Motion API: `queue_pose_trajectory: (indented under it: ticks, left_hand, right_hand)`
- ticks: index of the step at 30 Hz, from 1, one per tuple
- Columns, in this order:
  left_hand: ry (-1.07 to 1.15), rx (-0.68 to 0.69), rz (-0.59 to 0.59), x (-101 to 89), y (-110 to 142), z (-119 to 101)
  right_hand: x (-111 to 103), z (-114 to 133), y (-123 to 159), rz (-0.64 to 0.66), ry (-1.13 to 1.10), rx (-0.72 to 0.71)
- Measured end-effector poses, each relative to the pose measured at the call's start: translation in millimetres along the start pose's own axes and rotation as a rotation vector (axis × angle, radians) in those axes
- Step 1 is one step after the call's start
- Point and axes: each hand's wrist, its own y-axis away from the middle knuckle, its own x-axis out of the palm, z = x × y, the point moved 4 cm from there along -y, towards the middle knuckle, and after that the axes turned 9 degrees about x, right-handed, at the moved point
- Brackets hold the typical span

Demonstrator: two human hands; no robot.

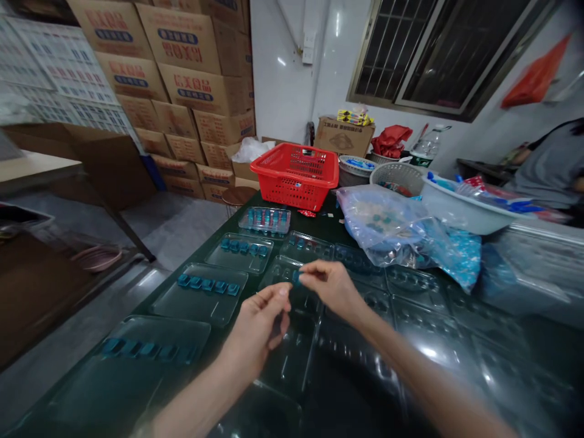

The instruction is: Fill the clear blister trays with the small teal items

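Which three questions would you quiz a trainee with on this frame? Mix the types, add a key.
1. What is at the fingertips of the right hand? A) a red bag; B) a small blue piece; C) a bottle.
2. True or false: the red basket stands on the table, beyond the left hand.
3. In the left column, how many pieces sit in the second-nearest tray?

Key: 1. B; 2. True; 3. Five, in a row.

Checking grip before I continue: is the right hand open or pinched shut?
Pinched shut: the right hand closes thumb and finger on a small blue piece, partly visible at their tips.
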Motion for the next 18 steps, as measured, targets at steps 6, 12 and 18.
queue_pose_trajectory:
  ticks: [6,12,18]
  left_hand:
    - [0.166,-0.274,-0.102,-18.8,0,-3]
    - [0.189,-0.330,-0.170,-34.3,4,0]
    - [0.218,-0.354,-0.152,-32.6,8,0]
  right_hand:
    - [-4,-46,-93,-0.025,0.365,0.087]
    - [18,-71,-116,0.136,0.536,0.149]
    - [25,-70,-117,0.133,0.633,0.122]
